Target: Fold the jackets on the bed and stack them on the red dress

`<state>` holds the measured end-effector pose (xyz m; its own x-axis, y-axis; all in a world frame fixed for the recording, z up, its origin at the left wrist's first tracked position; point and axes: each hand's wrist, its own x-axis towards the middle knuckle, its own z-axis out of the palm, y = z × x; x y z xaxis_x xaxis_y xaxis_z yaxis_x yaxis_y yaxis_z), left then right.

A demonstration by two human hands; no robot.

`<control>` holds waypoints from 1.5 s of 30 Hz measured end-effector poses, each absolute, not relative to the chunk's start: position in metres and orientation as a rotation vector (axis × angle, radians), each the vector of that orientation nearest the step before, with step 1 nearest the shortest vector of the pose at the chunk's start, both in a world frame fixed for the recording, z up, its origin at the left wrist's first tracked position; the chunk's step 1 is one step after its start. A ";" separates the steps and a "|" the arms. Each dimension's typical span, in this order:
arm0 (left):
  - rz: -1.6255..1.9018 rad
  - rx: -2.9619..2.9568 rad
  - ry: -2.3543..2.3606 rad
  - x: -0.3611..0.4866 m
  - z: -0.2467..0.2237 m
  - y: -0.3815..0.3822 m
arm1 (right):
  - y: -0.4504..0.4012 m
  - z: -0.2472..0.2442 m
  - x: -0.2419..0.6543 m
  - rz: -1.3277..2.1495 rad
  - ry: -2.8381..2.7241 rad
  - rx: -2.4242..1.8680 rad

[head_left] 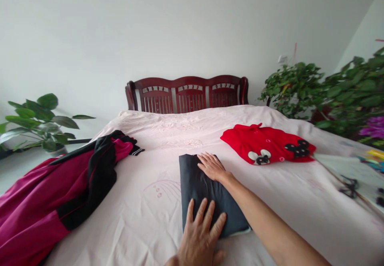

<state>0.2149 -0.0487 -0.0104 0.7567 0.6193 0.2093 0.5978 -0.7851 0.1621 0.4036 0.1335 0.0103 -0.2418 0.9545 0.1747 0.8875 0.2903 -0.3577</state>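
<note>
A dark grey-black garment (201, 190), folded into a flat rectangle, lies on the bed; its kind cannot be made out. Across its near part, my left hand (201, 230) is palm down with fingers spread. My right hand (211, 166) rests flat near the far edge, fingers extended, its forearm reaching over the garment's right side. A thin pale strip shows under the near right corner. To the right lies a folded red garment (249, 142) with buttons and mouse-shaped patches. On the left a magenta and black jacket (75, 182) is spread out loosely.
The bed has a pale pink sheet (144, 218) and a dark wooden headboard (189, 94) against the wall. Potted plants stand at the left (45, 122) and right (295, 88). A pale board-like surface (339, 168) with small items lies along the right edge.
</note>
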 end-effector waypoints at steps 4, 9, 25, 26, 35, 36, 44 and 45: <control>0.416 2.892 0.920 0.198 -0.026 -0.056 | 0.134 0.005 0.422 0.480 -1.805 -1.774; 0.528 2.845 0.928 0.190 -0.023 -0.055 | 0.119 -0.003 0.455 0.594 -1.520 -1.864; 1.399 1.716 1.257 0.165 -0.014 -0.009 | 0.034 0.028 0.450 1.334 -0.917 -1.630; 1.408 1.648 1.286 0.160 -0.015 -0.001 | 0.034 0.031 0.451 1.368 -0.886 -1.669; 1.452 1.264 1.455 0.137 -0.011 0.033 | 0.037 0.033 0.440 1.732 -0.683 -1.584; 1.438 1.264 1.465 0.138 -0.010 0.033 | 0.035 0.033 0.436 1.742 -0.673 -1.559; 1.270 1.331 1.464 0.135 -0.004 0.032 | 0.022 0.035 0.416 1.870 -0.529 -1.343; 1.258 1.316 1.479 0.134 -0.005 0.032 | 0.021 0.034 0.414 1.890 -0.512 -1.334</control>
<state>0.1345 0.0323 -0.0047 -0.1646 0.9845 0.0609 0.2178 -0.0240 0.9757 0.4141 0.0211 0.0337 -0.1727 0.7655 -0.6198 -0.3478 -0.6362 -0.6887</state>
